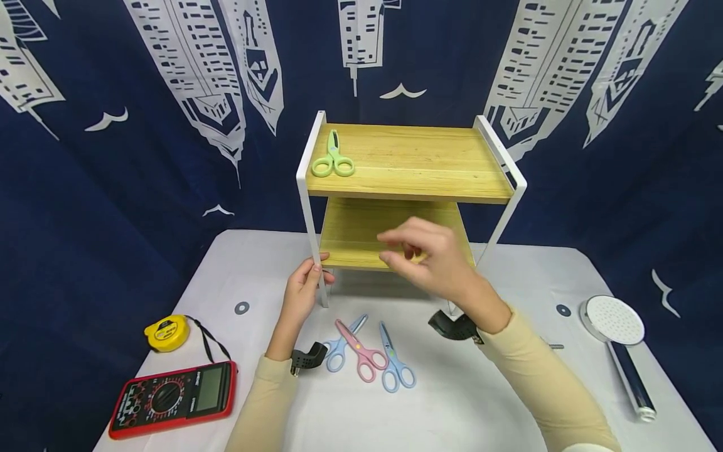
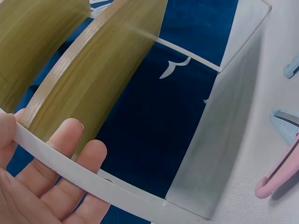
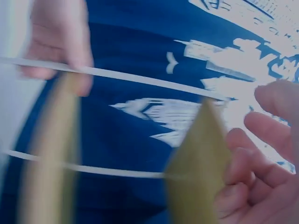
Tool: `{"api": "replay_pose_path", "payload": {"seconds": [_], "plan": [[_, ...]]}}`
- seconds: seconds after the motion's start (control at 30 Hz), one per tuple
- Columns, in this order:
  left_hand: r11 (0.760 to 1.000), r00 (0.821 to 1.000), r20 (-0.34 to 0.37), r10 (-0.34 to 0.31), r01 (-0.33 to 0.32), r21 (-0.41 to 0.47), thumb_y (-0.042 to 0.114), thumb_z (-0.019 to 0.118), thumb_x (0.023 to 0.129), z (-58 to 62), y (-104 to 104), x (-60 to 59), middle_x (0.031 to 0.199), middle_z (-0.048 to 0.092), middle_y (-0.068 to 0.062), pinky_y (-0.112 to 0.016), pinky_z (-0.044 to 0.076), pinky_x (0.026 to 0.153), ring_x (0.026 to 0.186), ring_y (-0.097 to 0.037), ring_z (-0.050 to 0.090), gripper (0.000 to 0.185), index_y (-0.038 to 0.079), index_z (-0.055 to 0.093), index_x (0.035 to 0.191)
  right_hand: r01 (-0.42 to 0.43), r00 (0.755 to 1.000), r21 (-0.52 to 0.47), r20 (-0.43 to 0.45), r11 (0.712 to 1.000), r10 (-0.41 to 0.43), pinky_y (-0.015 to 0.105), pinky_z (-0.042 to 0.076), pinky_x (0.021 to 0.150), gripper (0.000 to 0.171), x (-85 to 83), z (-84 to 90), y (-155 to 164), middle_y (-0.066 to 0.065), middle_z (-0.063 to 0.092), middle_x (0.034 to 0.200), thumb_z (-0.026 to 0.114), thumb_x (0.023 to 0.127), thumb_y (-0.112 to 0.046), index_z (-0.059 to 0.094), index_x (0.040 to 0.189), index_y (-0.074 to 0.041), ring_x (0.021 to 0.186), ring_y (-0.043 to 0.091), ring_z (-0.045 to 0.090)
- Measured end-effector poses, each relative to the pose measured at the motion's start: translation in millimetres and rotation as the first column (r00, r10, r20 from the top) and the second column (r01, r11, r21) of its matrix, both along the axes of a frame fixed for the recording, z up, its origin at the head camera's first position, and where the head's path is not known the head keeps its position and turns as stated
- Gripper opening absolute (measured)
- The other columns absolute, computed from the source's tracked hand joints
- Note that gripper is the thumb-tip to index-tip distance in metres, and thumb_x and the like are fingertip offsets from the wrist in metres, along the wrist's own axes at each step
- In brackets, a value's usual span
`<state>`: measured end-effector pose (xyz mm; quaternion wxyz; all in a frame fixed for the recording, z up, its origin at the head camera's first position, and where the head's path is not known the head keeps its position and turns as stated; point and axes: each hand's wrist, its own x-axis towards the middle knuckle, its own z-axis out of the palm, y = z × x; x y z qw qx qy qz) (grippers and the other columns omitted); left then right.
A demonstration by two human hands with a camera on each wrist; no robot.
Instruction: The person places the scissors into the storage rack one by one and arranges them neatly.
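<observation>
Pale wood and white metal: a two-tier shelf (image 1: 407,188) standing at the back of the counter (image 1: 463,402), against a dark blue curtain (image 1: 113,188) printed with white towers. Left hand (image 1: 302,292) wrapped around the shelf's front left leg (image 1: 312,238), fingers (image 2: 70,140) curled behind the white bar, thumb in front; a grip that looks meant to steady the frame. Right hand (image 1: 432,254) hovering in front of the lower board (image 1: 350,235), fingers relaxed and loosely spread, grasping nothing; blurred in the wrist view, so contact with the board edge not clear.

Green scissors (image 1: 333,160) lying flat at the left end of the top board, handles toward the front. Three more pairs on the counter just in front of the shelf, between the two forearms: blue scissors (image 1: 341,348) to the left, pink scissors (image 1: 361,351) crossing over them, and a second blue pair (image 1: 395,364) just to the right. All within easy reach of either hand.

Further out, well apart from the hands: a yellow tape measure (image 1: 167,331) and a red multimeter (image 1: 174,397) at the left edge, a white shower head (image 1: 614,321) with a chrome handle at the right.
</observation>
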<state>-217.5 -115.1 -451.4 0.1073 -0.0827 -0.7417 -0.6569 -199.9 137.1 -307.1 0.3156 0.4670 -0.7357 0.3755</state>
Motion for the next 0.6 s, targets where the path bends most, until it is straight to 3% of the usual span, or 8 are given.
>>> {"api": "replay_pose_path", "payload": {"seconds": [0.13,0.23,0.4,0.6], "plan": [[1.0,1.0,0.006,0.007,-0.007,-0.001,0.014,0.043,0.109,-0.5,0,0.1,0.092,0.07,-0.032,-0.026,0.042,0.08,0.083,-0.001,0.063,0.033,0.001,0.063,0.132,-0.009,0.987,0.079,0.16,0.997,-0.004,0.018,0.041,0.056,0.017,17.7,-52.8,18,0.006,0.071,0.084,0.076,0.09,-0.014,0.076,0.103,-0.004,0.061,0.009,0.049],[1.0,1.0,0.007,0.009,-0.009,-0.009,0.015,0.043,0.109,-0.5,1,0.0,0.092,0.071,-0.031,-0.027,0.042,0.082,0.085,-0.002,0.063,0.033,0.002,0.063,0.132,0.013,0.956,0.146,0.288,0.989,-0.055,0.017,0.043,0.057,0.024,30.8,-88.6,28,0.003,0.071,0.089,0.079,0.084,-0.008,0.076,0.108,-0.007,0.063,0.006,0.05],[1.0,1.0,-0.014,0.006,-0.006,-0.007,0.014,0.043,0.109,-0.6,2,0.0,0.091,0.071,-0.03,-0.029,0.043,0.083,0.088,-0.004,0.064,0.033,0.001,0.063,0.132,0.028,0.885,0.231,0.447,0.972,-0.131,0.02,0.047,0.061,0.03,48.3,-135.8,38,0.005,0.073,0.097,0.081,0.082,-0.009,0.075,0.112,-0.007,0.068,0.011,0.055],[1.0,1.0,-0.025,-0.005,0.005,0.009,0.015,0.043,0.11,-1.4,1,0.1,0.093,0.07,-0.032,-0.029,0.042,0.083,0.086,-0.007,0.062,0.034,0.0,0.062,0.133,0.035,0.785,0.324,0.576,0.945,-0.227,0.021,0.046,0.068,0.036,62.6,-167.5,37,0.005,0.071,0.1,0.082,0.085,-0.018,0.074,0.118,-0.007,0.075,0.014,0.056]]}}
